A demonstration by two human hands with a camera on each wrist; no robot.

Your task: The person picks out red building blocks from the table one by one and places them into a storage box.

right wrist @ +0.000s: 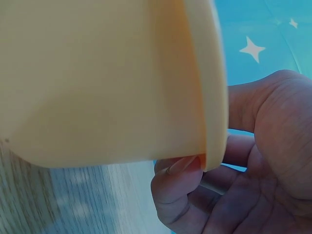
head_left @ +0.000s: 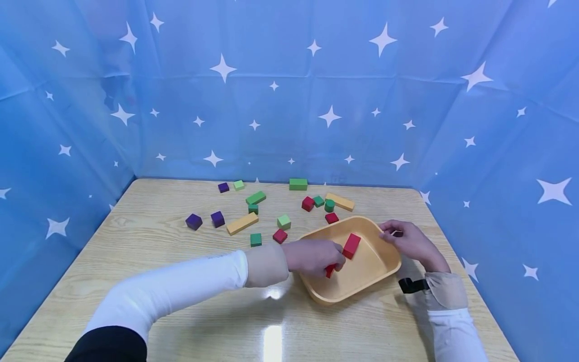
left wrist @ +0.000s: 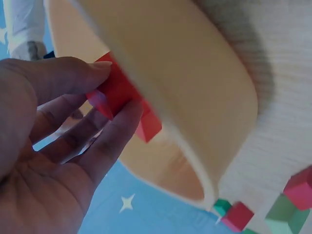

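My left hand [head_left: 316,255] reaches over the near left side of a tan plastic bin [head_left: 384,261] and pinches a red block [left wrist: 117,87] between thumb and fingers. In the left wrist view that block is just inside the bin's rim. A second red block [head_left: 352,246], rectangular, lies on the bin's floor beyond the fingertips. At the bin's right end, my right hand [head_left: 411,243] holds the rim, and the right wrist view shows fingertips [right wrist: 185,170] curled under its lip.
Behind and left of the bin lie loose wooden blocks: red cubes [head_left: 280,236], green pieces [head_left: 256,240], purple cubes [head_left: 194,221] and yellow bars [head_left: 243,223]. A blue star-patterned curtain [head_left: 289,100] closes off the wooden table's [head_left: 203,322] back and sides.
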